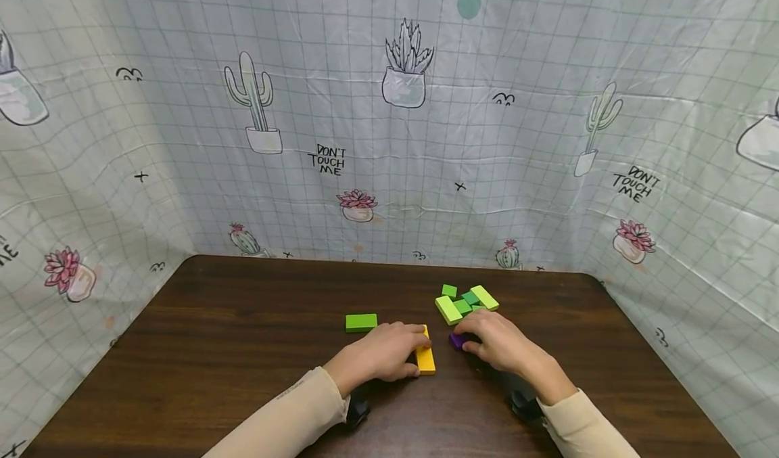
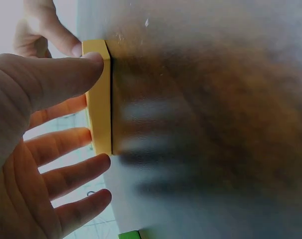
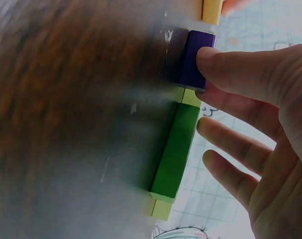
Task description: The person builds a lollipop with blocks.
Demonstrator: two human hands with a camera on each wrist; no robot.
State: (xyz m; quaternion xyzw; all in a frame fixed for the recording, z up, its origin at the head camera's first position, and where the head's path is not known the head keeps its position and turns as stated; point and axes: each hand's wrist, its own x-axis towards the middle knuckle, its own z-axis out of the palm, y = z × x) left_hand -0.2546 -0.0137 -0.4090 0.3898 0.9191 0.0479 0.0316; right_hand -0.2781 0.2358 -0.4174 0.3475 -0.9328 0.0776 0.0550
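Note:
A long yellow block lies flat on the dark wooden table. My left hand holds it, with the thumb on its near end and other fingers along its far side. To its right is a small purple block, pinched between the thumb and index finger of my right hand. The purple block rests at the tabletop in the right wrist view. The right hand's other fingers are spread behind it, touching nothing visible.
Several green blocks lie grouped beyond my right hand, among them a lime one and a darker one; the hand partly covers the group. A green block sits alone beyond my left hand. A cactus-print curtain surrounds the table.

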